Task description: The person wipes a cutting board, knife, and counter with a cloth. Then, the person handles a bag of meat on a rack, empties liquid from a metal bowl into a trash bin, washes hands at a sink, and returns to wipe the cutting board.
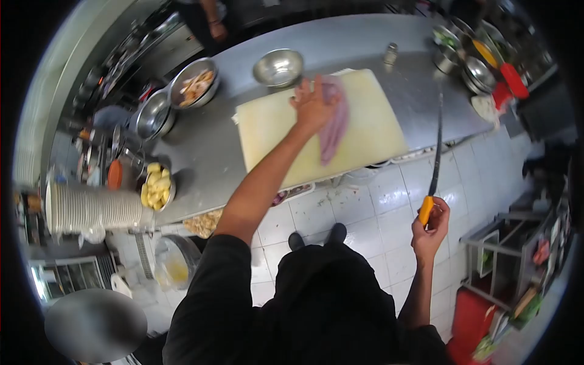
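Left hand (314,108) spread open, I touch the pale pink fillet (334,131) lying on the cutting board (374,121); my right hand (433,228) grips the yellow-handled knife (435,170) beside it. If the fillet slips, the knife could nick me.

Head cam (v. wide, fisheye) looks fwd & down over bench (204,155), floor (389,210).

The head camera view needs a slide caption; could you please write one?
Left hand on a pink fillet on the cutting board, right hand holding a yellow-handled knife.
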